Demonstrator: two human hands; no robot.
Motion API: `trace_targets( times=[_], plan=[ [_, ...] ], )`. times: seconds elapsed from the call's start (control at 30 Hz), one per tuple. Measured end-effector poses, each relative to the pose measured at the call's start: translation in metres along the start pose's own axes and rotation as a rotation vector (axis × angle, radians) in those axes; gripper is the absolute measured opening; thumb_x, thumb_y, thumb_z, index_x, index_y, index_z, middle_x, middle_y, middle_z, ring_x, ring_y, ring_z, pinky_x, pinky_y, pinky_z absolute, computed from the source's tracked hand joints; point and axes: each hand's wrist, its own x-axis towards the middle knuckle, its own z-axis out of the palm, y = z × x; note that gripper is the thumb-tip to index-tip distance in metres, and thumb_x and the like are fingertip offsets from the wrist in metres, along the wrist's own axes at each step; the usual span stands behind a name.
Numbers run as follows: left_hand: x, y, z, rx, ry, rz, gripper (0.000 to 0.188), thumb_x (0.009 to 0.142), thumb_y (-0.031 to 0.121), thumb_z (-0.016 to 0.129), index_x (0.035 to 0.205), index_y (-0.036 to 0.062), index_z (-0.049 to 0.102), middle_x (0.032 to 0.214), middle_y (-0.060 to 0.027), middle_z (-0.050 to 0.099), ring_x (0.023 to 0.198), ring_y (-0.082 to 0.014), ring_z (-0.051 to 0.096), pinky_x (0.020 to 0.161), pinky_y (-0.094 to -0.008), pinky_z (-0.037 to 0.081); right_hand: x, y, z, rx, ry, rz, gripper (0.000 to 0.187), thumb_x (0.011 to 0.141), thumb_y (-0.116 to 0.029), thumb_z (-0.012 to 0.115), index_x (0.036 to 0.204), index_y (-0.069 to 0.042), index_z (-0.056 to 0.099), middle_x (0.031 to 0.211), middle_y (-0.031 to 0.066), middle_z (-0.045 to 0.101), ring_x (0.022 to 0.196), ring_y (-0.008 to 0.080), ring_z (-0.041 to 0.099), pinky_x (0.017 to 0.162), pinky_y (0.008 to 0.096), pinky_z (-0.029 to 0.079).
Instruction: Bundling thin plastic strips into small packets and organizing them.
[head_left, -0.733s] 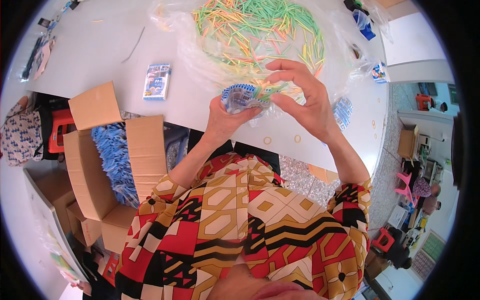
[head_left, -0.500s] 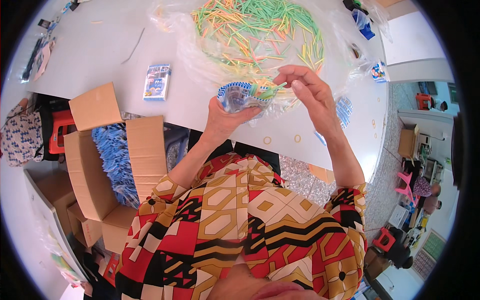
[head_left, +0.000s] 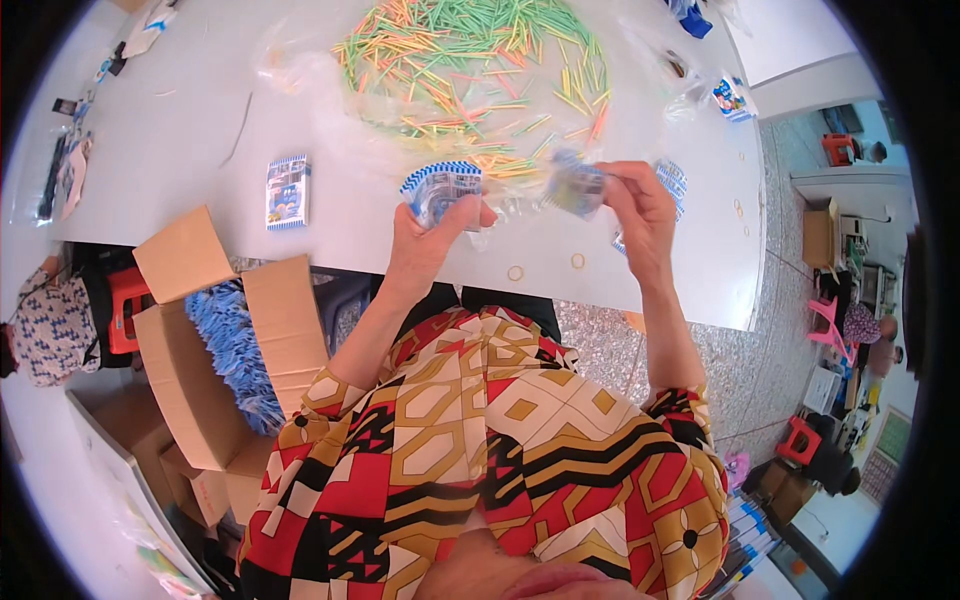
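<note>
My left hand (head_left: 428, 236) grips a stack of small blue-and-white printed packets (head_left: 440, 190) above the near edge of the white table (head_left: 180, 140). My right hand (head_left: 632, 208) pinches one separate packet (head_left: 577, 185), held a little apart to the right of the stack. Just beyond both hands lies a ring-shaped heap of thin green, yellow and orange sticks (head_left: 470, 60) on clear plastic sheeting. Two small rubber bands (head_left: 546, 267) lie on the table below my hands.
Another blue-and-white packet (head_left: 287, 192) lies on the table to the left. An open cardboard box (head_left: 205, 360) full of blue packets stands on the floor at my left. More packets (head_left: 672, 180) sit behind my right hand. Stools and clutter lie at the right.
My hands were together on the stack; the right hand has now moved away to the right, carrying one packet off it.
</note>
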Motion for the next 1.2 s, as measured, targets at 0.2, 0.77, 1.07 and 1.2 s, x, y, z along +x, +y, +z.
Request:
trace_targets(
  times=[0.2,0.77,1.07,1.2],
  plan=[
    [0.002,0.006,0.007,-0.196,0.010,-0.064,0.017,0.088,0.013,0.052,0.099,0.0005,0.057,0.078,-0.0072,0.062,0.073,-0.0151,0.060,0.068,-0.0303,0.048,-0.047,0.054,-0.066,0.057,0.344,0.100,0.016,0.091,-0.012,0.047,0.102,-0.003,0.055,0.084,-0.0007,0.057,0.076,0.0040,0.051,0.069,0.0185,0.043],
    [-0.004,-0.006,0.018,-0.040,0.068,-0.007,0.017,0.076,-0.001,0.065,0.091,0.0021,0.058,0.082,-0.0055,0.064,0.070,-0.0138,0.061,0.064,-0.0269,0.049,-0.013,-0.012,0.023,-0.211,-0.138,-0.074,0.025,0.078,-0.002,0.058,0.102,-0.002,0.056,0.097,0.0060,0.059,0.086,0.0142,0.055,0.075,0.0257,0.045],
    [-0.011,0.003,0.006,-0.110,0.001,-0.129,0.025,0.077,0.005,0.066,0.100,0.0017,0.058,0.092,-0.0048,0.063,0.080,-0.0102,0.059,0.072,-0.0252,0.049,0.015,-0.024,0.051,-0.322,-0.276,-0.135,0.009,0.078,-0.005,0.062,0.081,0.003,0.059,0.071,0.0097,0.057,0.064,0.0149,0.051,0.059,0.0274,0.041],
    [-0.011,0.002,-0.002,-0.059,-0.032,-0.112,0.027,0.076,0.007,0.068,0.101,0.0023,0.058,0.091,-0.0044,0.063,0.080,-0.0095,0.059,0.073,-0.0255,0.049,0.018,-0.026,0.047,-0.430,-0.327,-0.151,0.011,0.080,-0.005,0.059,0.086,0.003,0.058,0.074,0.0102,0.057,0.065,0.0163,0.051,0.059,0.0283,0.040]
  ],
)
